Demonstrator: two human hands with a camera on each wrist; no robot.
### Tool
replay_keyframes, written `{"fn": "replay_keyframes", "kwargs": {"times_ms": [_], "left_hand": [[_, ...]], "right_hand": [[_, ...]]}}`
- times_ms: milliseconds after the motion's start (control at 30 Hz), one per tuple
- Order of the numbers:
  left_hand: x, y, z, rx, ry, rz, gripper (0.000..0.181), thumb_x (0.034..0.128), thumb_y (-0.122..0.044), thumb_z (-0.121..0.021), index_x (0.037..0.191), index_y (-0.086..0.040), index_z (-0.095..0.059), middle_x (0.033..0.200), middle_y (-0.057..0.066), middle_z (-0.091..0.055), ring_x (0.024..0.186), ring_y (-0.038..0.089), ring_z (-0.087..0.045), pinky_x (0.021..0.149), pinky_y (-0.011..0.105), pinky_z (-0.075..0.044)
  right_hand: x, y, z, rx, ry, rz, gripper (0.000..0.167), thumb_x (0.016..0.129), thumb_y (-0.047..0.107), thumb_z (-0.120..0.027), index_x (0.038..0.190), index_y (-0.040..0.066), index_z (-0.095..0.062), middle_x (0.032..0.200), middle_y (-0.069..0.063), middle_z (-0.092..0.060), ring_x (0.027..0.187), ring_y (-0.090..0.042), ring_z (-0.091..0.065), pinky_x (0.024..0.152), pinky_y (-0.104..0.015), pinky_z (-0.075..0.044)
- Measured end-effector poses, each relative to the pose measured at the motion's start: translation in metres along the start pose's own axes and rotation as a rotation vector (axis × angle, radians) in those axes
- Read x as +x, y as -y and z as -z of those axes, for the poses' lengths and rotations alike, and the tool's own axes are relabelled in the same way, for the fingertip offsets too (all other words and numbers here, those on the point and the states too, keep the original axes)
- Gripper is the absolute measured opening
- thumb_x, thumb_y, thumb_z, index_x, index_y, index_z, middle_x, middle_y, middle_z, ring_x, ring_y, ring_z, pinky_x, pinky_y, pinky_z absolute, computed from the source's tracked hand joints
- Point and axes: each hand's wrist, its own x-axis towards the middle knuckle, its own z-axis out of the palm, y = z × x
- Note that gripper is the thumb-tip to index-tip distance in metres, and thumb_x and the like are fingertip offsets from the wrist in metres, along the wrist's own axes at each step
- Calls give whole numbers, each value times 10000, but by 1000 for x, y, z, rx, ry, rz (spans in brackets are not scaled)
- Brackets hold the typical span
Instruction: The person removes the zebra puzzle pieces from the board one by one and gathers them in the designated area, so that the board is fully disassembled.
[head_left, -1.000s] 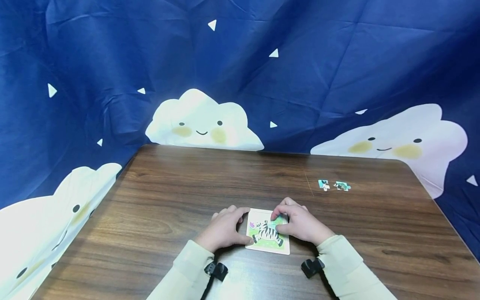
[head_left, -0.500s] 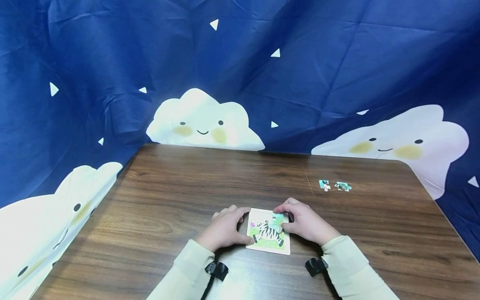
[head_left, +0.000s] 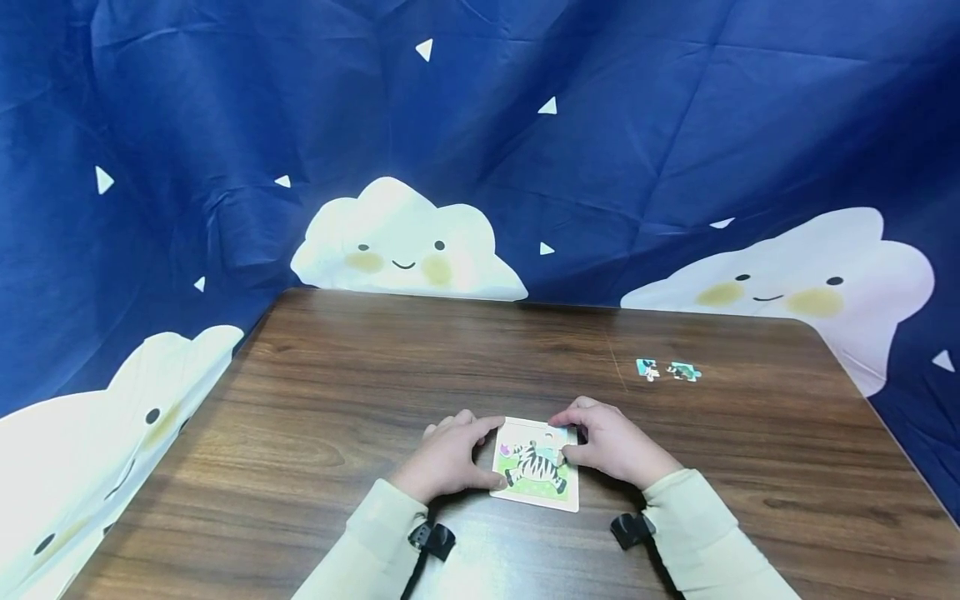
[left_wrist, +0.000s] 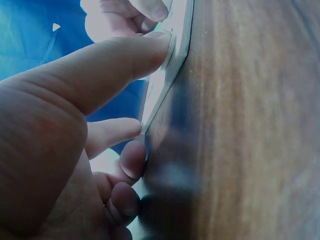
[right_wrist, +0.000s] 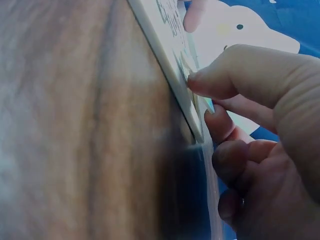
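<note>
A square zebra puzzle board (head_left: 525, 497) lies on the table between the hands. The left hand (head_left: 446, 461) holds its left side, thumb on the near corner and index finger at the far corner; in the left wrist view the thumb (left_wrist: 120, 62) lies along the board's edge (left_wrist: 186, 42). At the board's upper right, the right hand (head_left: 617, 443) pinches a light teal piece (head_left: 551, 452) between thumb and index finger. Seen from the right wrist, that piece (right_wrist: 204, 102) stands tilted at the board (right_wrist: 165, 65), under the right fingers (right_wrist: 220, 122); how it sits is partly hidden.
Two loose puzzle pieces, one (head_left: 647, 369) left of the other (head_left: 683, 372), lie farther back on the right of the brown wooden table (head_left: 375, 358). A blue cloth (head_left: 480, 125) with clouds hangs behind the table.
The right hand has shifted slightly right from over the board, uncovering more of the teal piece, which now looks paler and more tilted. The left hand has stayed nearly still at the board.
</note>
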Motion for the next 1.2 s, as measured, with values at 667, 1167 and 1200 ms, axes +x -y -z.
{"fn": "replay_keyframes", "kwargs": {"times_ms": [667,1167,1200], "left_hand": [[-1,-5,-2,30,-35,32,894,666,-525,-865,1424,-174,-548,1007,-43,-543,884,145,-471,745,330,-319],[-1,-7,-3,52,-40,43,907,660,-550,-863,1422,-169,-551,1071,-20,-578,933,159,-502,759,335,-336],[-1,-7,-3,52,-40,41,905,661,-551,-862,1420,-169,-553,1066,-23,-576,934,159,-502,758,336,-336]], "right_hand": [[-8,-37,18,93,-144,-52,313,794,75,-752,1102,127,-733,979,28,-660,712,-106,-486,666,-261,-417],[-20,-72,41,120,-217,-140,292,829,63,-748,1118,76,-716,1009,-58,-671,674,-116,-475,619,-262,-400],[-21,-73,42,119,-218,-151,292,830,66,-749,1121,79,-716,1001,-56,-668,676,-120,-478,617,-264,-400]]}}
